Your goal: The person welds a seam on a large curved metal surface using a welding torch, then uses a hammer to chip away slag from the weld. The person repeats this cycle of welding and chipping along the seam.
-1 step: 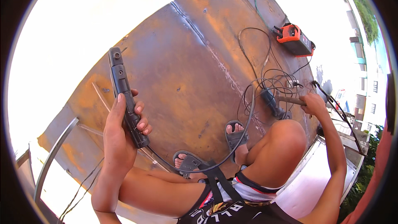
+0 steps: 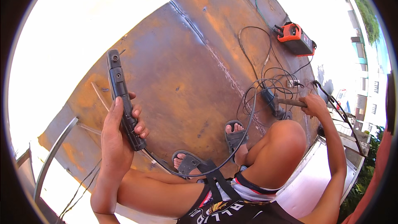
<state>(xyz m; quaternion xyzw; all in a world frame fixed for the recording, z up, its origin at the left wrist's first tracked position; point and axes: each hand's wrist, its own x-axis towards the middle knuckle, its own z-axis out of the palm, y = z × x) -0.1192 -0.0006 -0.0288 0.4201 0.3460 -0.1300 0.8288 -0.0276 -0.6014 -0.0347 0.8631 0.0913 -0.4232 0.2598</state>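
My left hand (image 2: 112,126) is wrapped round a black welding electrode holder (image 2: 117,82), raised upright over the rusty steel sheet (image 2: 166,99). A short thin stub shows beside its head, and its cable (image 2: 219,168) loops across my lap. Out to the right, my right hand (image 2: 314,105) grips a hammer (image 2: 292,102) by its handle. The hammer's head lies close to a dark blue angle grinder (image 2: 270,99) on the sheet; whether they touch I cannot tell. A seam (image 2: 188,23) runs across the sheet, dark and fresh-looking at its far end, paler nearer my feet.
An orange and black welding machine (image 2: 296,39) stands at the right edge of the sheet. Coiled cables (image 2: 265,85) lie round the grinder. A thin wooden strip (image 2: 100,94) is at the left, beside a curved metal bar (image 2: 54,151). My sandalled feet (image 2: 186,161) rest on the sheet.
My left hand and the electrode holder have shifted slightly down and to the left. The right hand with the hammer has hardly moved.
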